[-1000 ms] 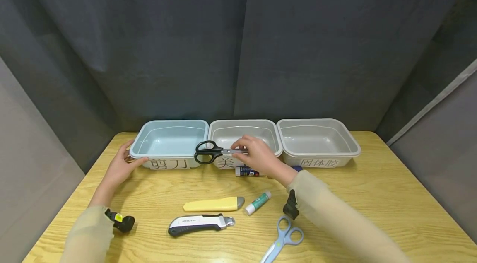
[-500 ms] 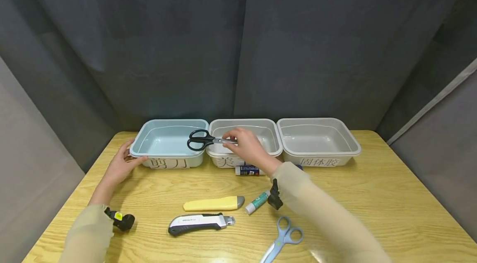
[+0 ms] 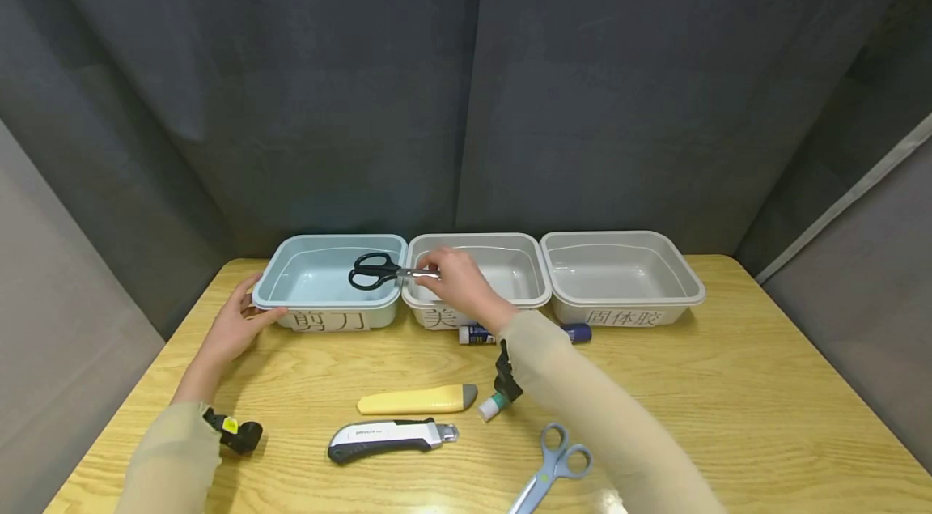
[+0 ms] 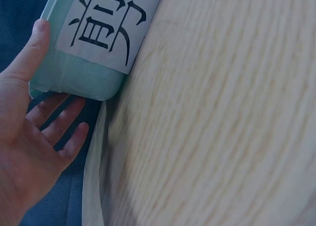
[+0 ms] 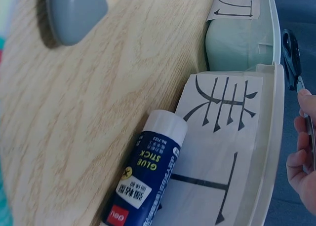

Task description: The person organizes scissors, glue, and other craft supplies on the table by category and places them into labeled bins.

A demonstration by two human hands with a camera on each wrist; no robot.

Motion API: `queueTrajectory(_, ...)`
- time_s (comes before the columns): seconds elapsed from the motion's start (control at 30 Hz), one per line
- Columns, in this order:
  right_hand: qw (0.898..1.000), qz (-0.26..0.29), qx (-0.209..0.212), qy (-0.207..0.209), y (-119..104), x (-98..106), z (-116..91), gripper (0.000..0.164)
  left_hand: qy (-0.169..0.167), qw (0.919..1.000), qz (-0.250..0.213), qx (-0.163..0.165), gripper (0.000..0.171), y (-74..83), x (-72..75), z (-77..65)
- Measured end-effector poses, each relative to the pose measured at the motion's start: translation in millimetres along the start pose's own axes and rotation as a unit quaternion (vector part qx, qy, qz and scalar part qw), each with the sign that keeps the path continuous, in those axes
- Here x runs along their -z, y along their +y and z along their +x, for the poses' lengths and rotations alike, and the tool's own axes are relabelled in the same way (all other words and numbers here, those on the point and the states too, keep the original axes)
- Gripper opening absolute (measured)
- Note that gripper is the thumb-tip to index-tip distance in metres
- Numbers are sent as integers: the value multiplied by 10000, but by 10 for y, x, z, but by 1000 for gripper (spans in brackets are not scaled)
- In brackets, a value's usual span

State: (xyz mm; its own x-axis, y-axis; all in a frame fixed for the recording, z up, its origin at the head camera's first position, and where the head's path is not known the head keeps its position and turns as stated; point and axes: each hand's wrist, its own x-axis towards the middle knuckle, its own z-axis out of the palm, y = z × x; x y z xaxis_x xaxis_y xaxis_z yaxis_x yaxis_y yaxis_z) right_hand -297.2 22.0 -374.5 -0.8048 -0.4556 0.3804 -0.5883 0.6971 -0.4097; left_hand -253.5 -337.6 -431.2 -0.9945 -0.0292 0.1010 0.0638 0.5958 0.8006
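In the head view, my left hand [image 3: 236, 324] holds the near-left corner of a light blue bin [image 3: 324, 306]. The left wrist view shows its thumb on the front rim and some fingers round the side, partly hidden. My right hand [image 3: 459, 281] pinches black-handled scissors [image 3: 396, 273] by the metal blades, above a grey middle bin [image 3: 476, 304]. The handle loops point left, over the right part of the blue bin. In the right wrist view, the scissors' black handle [image 5: 291, 53] shows beyond the bins' rims.
A grey bin [image 3: 626, 303] stands at right. Before the bins lie a dark blue glue stick [image 3: 578, 333], a yellow cutter [image 3: 415, 399], a white-and-black cutter [image 3: 389, 438], a green-and-white glue stick [image 3: 490, 409], partly covered, and blue scissors [image 3: 557, 465]. A dark curtain [image 3: 466, 93] hangs behind.
My right hand has moved left with the black-handled scissors, bringing their handle from the gap between the bins to over the blue bin. My left hand stays at its corner.
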Motion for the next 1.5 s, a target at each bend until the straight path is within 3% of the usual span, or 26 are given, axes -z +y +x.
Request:
queueTrajectory(0.4, 9997, 14, -109, -197, -137, -96, 141, 16, -30, 9996, -239, 158, 90, -10, -2, -5)
queueTrajectory(1.2, 9984, 17, -72, -553, -496, -427, 385, 22, 43, 9995, -185, 258, 90, -55, 42, -24)
queueTrajectory(1.5, 9975, -301, 82, -631, -560, -552, 453, 22, 56, 9993, -189, 321, 91, -56, 52, -36)
